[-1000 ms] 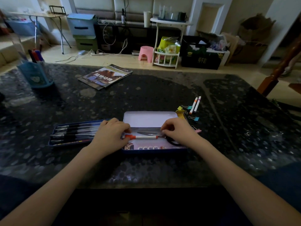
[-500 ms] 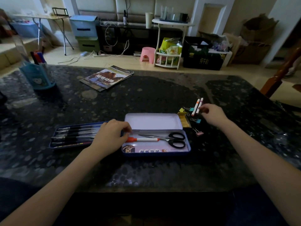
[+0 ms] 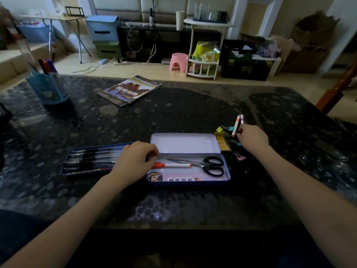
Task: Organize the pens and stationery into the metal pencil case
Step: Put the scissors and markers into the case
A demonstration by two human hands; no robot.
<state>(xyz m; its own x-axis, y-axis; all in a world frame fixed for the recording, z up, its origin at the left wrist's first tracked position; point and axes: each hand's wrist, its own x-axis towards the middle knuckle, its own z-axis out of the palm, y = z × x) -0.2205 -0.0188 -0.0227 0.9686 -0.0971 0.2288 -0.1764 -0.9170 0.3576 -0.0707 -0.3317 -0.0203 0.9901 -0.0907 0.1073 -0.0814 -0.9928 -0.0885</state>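
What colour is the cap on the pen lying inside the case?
Orange-red, on a white pen; the head view shows it clearly.

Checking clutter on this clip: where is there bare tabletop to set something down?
Bare tabletop runs between the magazine and the pencil case, and along the near edge in front of the case. It is crowded right of the case: binder clips, two markers and the right hand.

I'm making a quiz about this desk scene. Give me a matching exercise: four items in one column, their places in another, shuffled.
Items:
1. scissors
2. black pens
3. pink binder clip
4. magazine

Places:
A. far side of the table
B. inside the open pencil case
C. table, right of the case
D. tray left of the case

Pairs: 1-B, 2-D, 3-C, 4-A
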